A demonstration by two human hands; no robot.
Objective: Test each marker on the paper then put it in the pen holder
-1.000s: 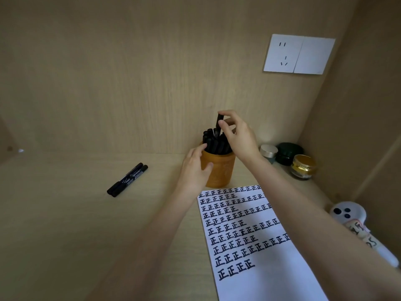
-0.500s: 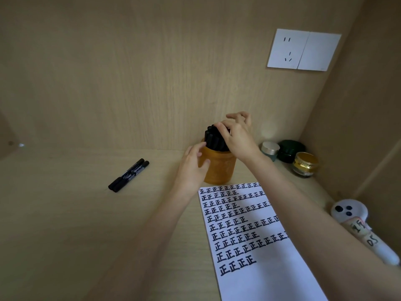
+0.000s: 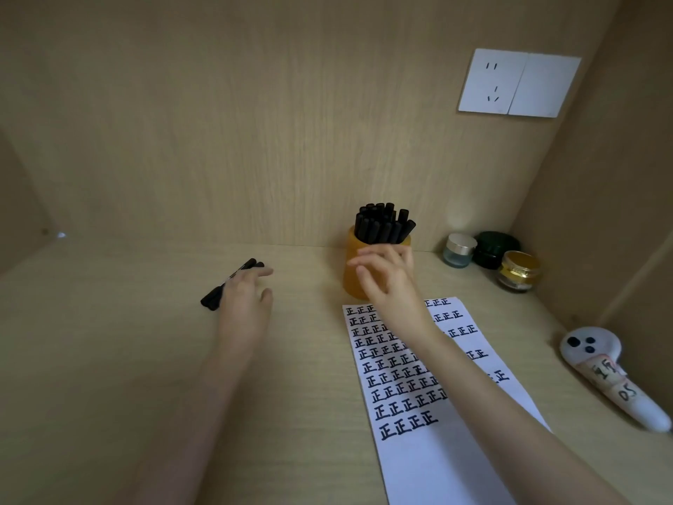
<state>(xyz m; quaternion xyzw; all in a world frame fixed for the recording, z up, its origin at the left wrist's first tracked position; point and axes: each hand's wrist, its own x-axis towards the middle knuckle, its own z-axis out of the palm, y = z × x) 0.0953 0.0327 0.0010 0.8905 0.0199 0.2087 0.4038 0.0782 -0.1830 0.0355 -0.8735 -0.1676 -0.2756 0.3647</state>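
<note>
hiding part of markers | left grip spread, blurred; right grip spread, masking pen holder

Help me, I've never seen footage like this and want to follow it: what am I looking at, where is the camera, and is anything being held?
There is no machine here. These are a person's two bare hands, filmed by one camera worn on the head, looking forward and down at a wooden desk. The left hand reaches over two markers lying on the desk. Its fingers are straight, and blur hides whether they touch. The right hand is open in front of the orange pen holder and holds nothing. The holder is packed with black markers. In front of it lies a paper with rows of test marks. To the right are three jars and a white handheld device.
</note>
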